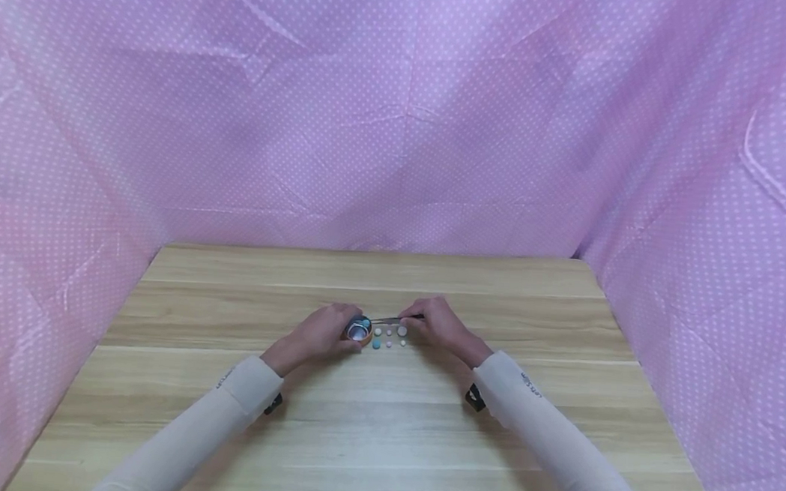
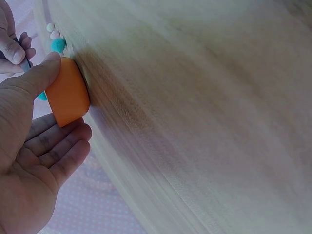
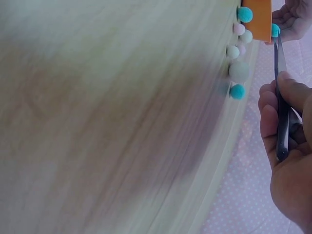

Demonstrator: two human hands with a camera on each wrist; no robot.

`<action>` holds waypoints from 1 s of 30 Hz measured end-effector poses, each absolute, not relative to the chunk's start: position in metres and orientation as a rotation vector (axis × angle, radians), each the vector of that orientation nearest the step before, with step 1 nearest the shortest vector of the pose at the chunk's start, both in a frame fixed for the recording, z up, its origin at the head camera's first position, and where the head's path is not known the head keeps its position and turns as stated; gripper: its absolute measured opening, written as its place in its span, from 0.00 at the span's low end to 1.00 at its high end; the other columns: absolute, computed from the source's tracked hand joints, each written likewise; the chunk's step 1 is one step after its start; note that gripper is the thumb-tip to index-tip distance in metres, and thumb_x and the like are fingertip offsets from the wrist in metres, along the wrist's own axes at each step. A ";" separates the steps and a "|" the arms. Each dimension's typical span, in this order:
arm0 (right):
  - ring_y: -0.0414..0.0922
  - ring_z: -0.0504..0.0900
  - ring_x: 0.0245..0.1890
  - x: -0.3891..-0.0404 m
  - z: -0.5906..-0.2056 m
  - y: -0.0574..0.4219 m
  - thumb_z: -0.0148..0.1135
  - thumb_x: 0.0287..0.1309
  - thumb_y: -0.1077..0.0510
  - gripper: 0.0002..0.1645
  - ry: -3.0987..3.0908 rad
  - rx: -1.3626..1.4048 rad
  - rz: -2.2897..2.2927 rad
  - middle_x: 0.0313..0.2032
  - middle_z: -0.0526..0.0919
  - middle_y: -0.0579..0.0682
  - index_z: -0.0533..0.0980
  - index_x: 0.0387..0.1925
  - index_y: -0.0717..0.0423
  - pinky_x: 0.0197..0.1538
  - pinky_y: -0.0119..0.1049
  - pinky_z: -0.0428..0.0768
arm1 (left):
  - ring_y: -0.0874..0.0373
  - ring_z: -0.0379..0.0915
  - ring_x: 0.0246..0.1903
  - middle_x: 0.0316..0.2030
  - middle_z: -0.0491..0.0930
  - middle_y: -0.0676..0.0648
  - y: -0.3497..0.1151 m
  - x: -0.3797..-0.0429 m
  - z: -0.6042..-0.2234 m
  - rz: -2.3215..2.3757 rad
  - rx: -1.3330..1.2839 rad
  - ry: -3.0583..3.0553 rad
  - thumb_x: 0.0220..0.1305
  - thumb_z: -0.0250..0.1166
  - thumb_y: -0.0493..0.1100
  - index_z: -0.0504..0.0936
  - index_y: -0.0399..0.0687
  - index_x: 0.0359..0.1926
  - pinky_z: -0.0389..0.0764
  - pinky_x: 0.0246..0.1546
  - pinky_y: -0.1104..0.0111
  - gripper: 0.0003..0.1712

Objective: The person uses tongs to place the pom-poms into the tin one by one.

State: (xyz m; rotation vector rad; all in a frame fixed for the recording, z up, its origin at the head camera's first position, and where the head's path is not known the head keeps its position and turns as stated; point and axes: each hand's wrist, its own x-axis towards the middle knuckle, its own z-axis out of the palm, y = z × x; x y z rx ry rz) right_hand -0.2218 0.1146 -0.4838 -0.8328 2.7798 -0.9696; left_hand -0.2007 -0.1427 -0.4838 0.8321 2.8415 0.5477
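Note:
My left hand (image 1: 323,330) holds a small orange cup (image 2: 70,92) on the table, its thumb on one side and fingers on the other. The cup has a shiny, silvery inside in the head view. Tweezers (image 3: 282,114) lie in the grip of my right hand (image 1: 438,323), thumb on top, their tips pointing left toward the cup. At the tips is a teal pom-pom (image 3: 276,30), right at the cup's mouth. Just right of the cup sit small pom-poms, among them a teal one (image 1: 376,344) and a larger pale one (image 3: 239,71).
The pom-poms stand in loose rows between my two hands on the wood-grain table (image 1: 381,440). Pink dotted cloth (image 1: 400,126) hangs behind the table and along both sides. Another teal pom-pom (image 3: 237,91) lies near the tweezers' side of the group.

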 end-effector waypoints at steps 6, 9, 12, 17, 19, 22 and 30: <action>0.41 0.85 0.34 -0.220 -0.482 0.115 0.66 0.60 0.61 0.09 2.781 -0.803 -0.955 0.37 0.89 0.52 0.86 0.40 0.58 0.36 0.27 0.81 | 0.53 0.79 0.46 0.50 0.82 0.41 -0.143 -0.200 -0.484 0.536 0.820 2.846 0.53 0.75 0.53 0.75 0.41 0.58 0.81 0.48 0.61 0.35; 0.40 0.85 0.34 -0.220 -0.482 0.115 0.66 0.60 0.61 0.09 2.776 -0.806 -0.948 0.36 0.89 0.51 0.86 0.41 0.58 0.36 0.26 0.80 | 0.53 0.79 0.46 0.49 0.82 0.41 -0.142 -0.200 -0.485 0.538 0.819 2.849 0.53 0.75 0.53 0.76 0.42 0.57 0.81 0.48 0.61 0.34; 0.40 0.84 0.34 -0.220 -0.482 0.116 0.66 0.60 0.61 0.08 2.785 -0.819 -0.942 0.36 0.89 0.51 0.86 0.40 0.58 0.35 0.26 0.80 | 0.52 0.79 0.46 0.48 0.82 0.42 -0.142 -0.201 -0.485 0.555 0.827 2.844 0.53 0.75 0.52 0.76 0.43 0.56 0.81 0.50 0.59 0.32; 0.39 0.83 0.33 -0.221 -0.483 0.116 0.66 0.60 0.60 0.09 2.800 -0.833 -0.917 0.35 0.88 0.51 0.86 0.41 0.57 0.35 0.26 0.79 | 0.52 0.79 0.47 0.48 0.82 0.42 -0.142 -0.201 -0.486 0.563 0.826 2.841 0.53 0.76 0.52 0.77 0.43 0.55 0.80 0.51 0.58 0.32; 0.39 0.83 0.32 -0.222 -0.483 0.116 0.66 0.60 0.60 0.09 2.800 -0.832 -0.909 0.35 0.88 0.50 0.86 0.41 0.57 0.34 0.25 0.78 | 0.51 0.79 0.48 0.49 0.82 0.42 -0.143 -0.201 -0.486 0.556 0.823 2.844 0.53 0.76 0.52 0.76 0.43 0.55 0.80 0.51 0.58 0.32; 0.38 0.83 0.32 -0.222 -0.483 0.116 0.66 0.60 0.60 0.09 2.798 -0.833 -0.910 0.35 0.88 0.50 0.86 0.41 0.57 0.34 0.25 0.79 | 0.50 0.79 0.50 0.50 0.82 0.41 -0.143 -0.201 -0.487 0.544 0.823 2.848 0.52 0.76 0.53 0.76 0.43 0.56 0.80 0.52 0.58 0.34; 0.38 0.82 0.31 -0.222 -0.482 0.118 0.66 0.59 0.60 0.09 2.781 -0.842 -0.937 0.35 0.88 0.51 0.86 0.41 0.58 0.35 0.26 0.80 | 0.50 0.80 0.48 0.51 0.82 0.38 -0.143 -0.200 -0.486 0.530 0.861 2.864 0.52 0.76 0.53 0.75 0.38 0.57 0.81 0.51 0.58 0.36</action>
